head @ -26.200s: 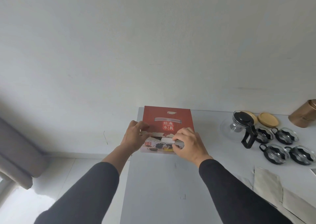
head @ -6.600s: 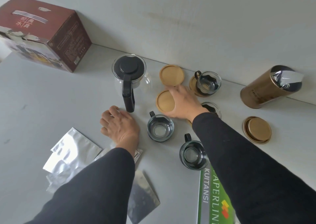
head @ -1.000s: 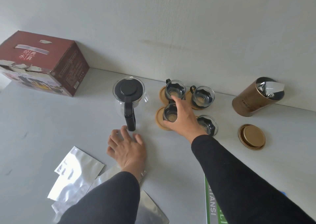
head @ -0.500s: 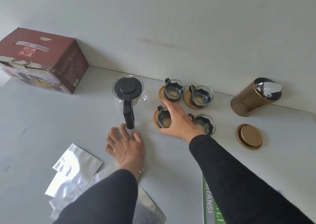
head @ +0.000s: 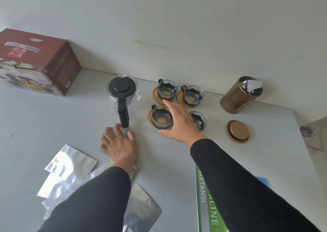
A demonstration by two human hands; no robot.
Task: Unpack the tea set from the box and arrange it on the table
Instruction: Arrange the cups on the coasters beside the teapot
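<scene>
Along the far edge of the pale grey table (head: 53, 118), by the wall, the unpacked set stands grouped: a clear glass teapot with black lid and handle (head: 122, 97), and to its right four small glass cups in black holders. The two rear cups (head: 167, 90) (head: 192, 95) and the near-left cup (head: 161, 116) each sit on a round bamboo coaster; the near-right cup (head: 199, 121) is half hidden behind the wrist, so its coaster cannot be confirmed. The red cardboard box (head: 33, 61) sits shut at the far left corner, well apart from the set.

The right hand (head: 180, 123) hovers over the near cups with fingers spread and slack, grasping nothing. The left hand (head: 120, 143) rests flat on the table, fingers splayed, just short of the teapot handle.

Judgement: unpacking is done and arranging is at its close (the cups form a two-by-two block). The next move calls only for small corrections, such as turning handles to match, with a light touch since the glass may slide on its coasters.

Also present: silver foil pouches (head: 69, 169) near the front edge, a bronze tea canister (head: 238, 95), open, and its round lid (head: 238, 131) lying near it.
</scene>
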